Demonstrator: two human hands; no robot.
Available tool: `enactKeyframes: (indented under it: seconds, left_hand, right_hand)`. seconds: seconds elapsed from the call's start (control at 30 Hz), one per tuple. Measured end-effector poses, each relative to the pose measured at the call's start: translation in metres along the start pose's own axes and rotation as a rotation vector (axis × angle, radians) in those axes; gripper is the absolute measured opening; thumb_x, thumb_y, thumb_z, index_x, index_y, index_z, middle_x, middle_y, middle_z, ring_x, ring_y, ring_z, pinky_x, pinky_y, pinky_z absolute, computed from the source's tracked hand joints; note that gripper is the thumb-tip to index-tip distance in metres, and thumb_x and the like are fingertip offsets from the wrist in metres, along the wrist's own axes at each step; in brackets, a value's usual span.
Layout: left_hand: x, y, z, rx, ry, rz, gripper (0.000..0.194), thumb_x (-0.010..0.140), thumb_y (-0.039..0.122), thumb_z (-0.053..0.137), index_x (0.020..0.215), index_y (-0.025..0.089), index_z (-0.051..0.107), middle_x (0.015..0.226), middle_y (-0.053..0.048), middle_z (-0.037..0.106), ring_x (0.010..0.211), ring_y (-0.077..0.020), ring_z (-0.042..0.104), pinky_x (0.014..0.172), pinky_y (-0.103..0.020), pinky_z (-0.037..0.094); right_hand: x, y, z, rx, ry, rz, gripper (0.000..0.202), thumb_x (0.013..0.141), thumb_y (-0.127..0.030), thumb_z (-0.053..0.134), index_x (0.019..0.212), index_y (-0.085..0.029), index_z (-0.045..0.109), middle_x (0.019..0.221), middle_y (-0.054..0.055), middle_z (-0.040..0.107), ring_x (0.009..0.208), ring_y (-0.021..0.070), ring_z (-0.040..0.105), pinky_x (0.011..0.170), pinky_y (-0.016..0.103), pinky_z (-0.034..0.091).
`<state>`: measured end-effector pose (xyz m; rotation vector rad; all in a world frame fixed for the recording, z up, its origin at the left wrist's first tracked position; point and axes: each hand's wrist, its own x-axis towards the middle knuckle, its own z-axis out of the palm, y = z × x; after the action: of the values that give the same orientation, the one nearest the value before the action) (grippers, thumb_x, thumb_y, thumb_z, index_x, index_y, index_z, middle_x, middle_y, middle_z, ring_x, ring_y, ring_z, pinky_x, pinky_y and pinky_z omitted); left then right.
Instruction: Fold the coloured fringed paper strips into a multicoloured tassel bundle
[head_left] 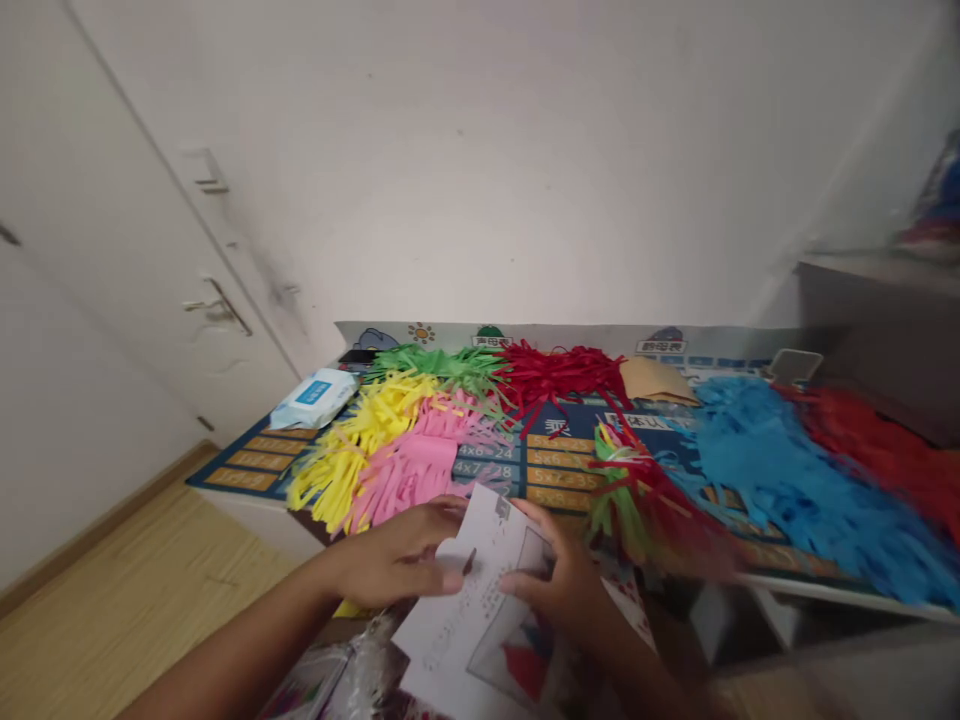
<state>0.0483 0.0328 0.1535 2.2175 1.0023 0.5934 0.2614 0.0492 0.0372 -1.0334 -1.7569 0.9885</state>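
A white printed sheet [450, 640], with small text and a framed picture showing a red patch, tilts near the table's front edge. My left hand [405, 560] is closed on its left side, thumb on the face and the other fingers partly behind it. Along the right side, my right hand [559, 570] grips the same sheet, thumb on top. Just beyond the hands lie pink fringed paper strips [412, 460] and yellow fringed strips [375, 430]. To the right is a tied bundle of multicoloured strips [626, 480], its lower end blurred.
Green strips [442, 365], dark red strips [559, 375] and a tan paper piece [658, 381] lie along the back. Blue strips [772, 450] and red strips [877, 450] spread rightward. A wipes pack [315, 395] sits left. Clear plastic packaging [375, 660] is below my hands.
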Motion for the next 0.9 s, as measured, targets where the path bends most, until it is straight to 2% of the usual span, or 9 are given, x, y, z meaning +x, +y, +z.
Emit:
enactKeyframes:
  seconds: [0.1,0.17,0.23,0.33,0.47,0.57,0.67,0.8,0.9]
  left_hand:
    - [-0.002,-0.009,-0.004,-0.277,-0.111,-0.197,0.051,0.089,0.061,0.046,0.095,0.016,0.068,0.095,-0.008,0.069,0.083,-0.0209,0.064,0.074,-0.028,0.05]
    - [-0.001,-0.018,0.0,-0.405,-0.029,-0.372,0.048,0.087,0.058,0.051,0.093,0.013,0.067,0.086,-0.005,0.067,0.068,-0.0156,0.06,0.06,-0.023,0.046]
    - [0.001,-0.026,0.004,-0.462,-0.006,-0.461,0.048,0.084,0.057,0.056,0.083,0.011,0.069,0.072,-0.001,0.063,0.057,-0.0113,0.052,0.053,-0.02,0.04]
    - [0.003,-0.035,0.01,-0.497,-0.051,-0.472,0.044,0.076,0.053,0.067,0.079,0.01,0.072,0.065,0.001,0.06,0.057,-0.0099,0.048,0.056,-0.02,0.039]
    - [0.007,-0.041,0.014,-0.554,-0.031,-0.549,0.044,0.071,0.054,0.07,0.078,0.011,0.071,0.063,0.002,0.061,0.054,-0.0101,0.048,0.054,-0.02,0.038]
    - [0.013,-0.044,0.018,-0.56,-0.008,-0.584,0.045,0.068,0.056,0.07,0.072,0.011,0.067,0.06,0.002,0.059,0.052,-0.0106,0.049,0.051,-0.021,0.038]
    - [0.021,-0.044,0.023,-0.582,-0.033,-0.588,0.046,0.065,0.059,0.07,0.071,0.013,0.065,0.057,0.003,0.057,0.05,-0.0106,0.048,0.049,-0.021,0.038]
    - [0.031,-0.043,0.025,-0.55,-0.019,-0.562,0.046,0.069,0.059,0.067,0.072,0.014,0.063,0.056,0.005,0.051,0.046,-0.0077,0.041,0.044,-0.019,0.031]
    - [0.036,-0.043,0.024,-0.518,-0.018,-0.556,0.046,0.07,0.06,0.066,0.067,0.014,0.06,0.053,0.006,0.047,0.045,-0.0074,0.038,0.042,-0.019,0.028]
  right_hand:
    - [0.0,0.0,0.014,-0.279,0.174,-0.133,0.057,0.071,-0.032,0.074,0.125,-0.023,0.058,0.116,0.009,0.067,0.106,0.0296,0.062,0.091,0.044,0.05]
    - [-0.001,0.005,0.022,-0.376,0.301,-0.221,0.05,0.079,-0.036,0.068,0.126,-0.021,0.056,0.114,0.011,0.067,0.102,0.0288,0.063,0.087,0.043,0.051]
    - [-0.002,0.011,0.025,-0.434,0.403,-0.266,0.046,0.085,-0.041,0.063,0.124,-0.019,0.056,0.105,0.012,0.068,0.094,0.0278,0.064,0.081,0.042,0.051]
    - [-0.003,0.018,0.022,-0.475,0.452,-0.255,0.041,0.089,-0.045,0.057,0.12,-0.018,0.058,0.092,0.01,0.067,0.083,0.0261,0.063,0.075,0.041,0.051]
    - [-0.009,0.02,0.018,-0.484,0.464,-0.235,0.036,0.09,-0.039,0.057,0.119,-0.019,0.057,0.098,0.01,0.066,0.088,0.0258,0.063,0.075,0.04,0.051]
    - [-0.016,0.016,0.019,-0.583,0.567,-0.448,0.029,0.088,-0.031,0.062,0.116,-0.022,0.059,0.098,0.009,0.065,0.092,0.0259,0.061,0.08,0.041,0.048]
    - [-0.018,0.011,0.022,-0.678,0.543,-0.65,0.029,0.084,-0.025,0.068,0.112,-0.024,0.062,0.102,0.007,0.066,0.097,0.0253,0.06,0.086,0.04,0.045]
    - [-0.005,0.01,0.026,-0.667,0.516,-0.674,0.023,0.09,-0.029,0.061,0.111,-0.02,0.063,0.099,0.008,0.066,0.093,0.0233,0.06,0.083,0.039,0.043]
    - [0.004,0.01,0.031,-0.556,0.495,-0.676,0.019,0.091,-0.025,0.059,0.108,-0.018,0.064,0.093,0.007,0.065,0.087,0.0204,0.06,0.079,0.036,0.044]
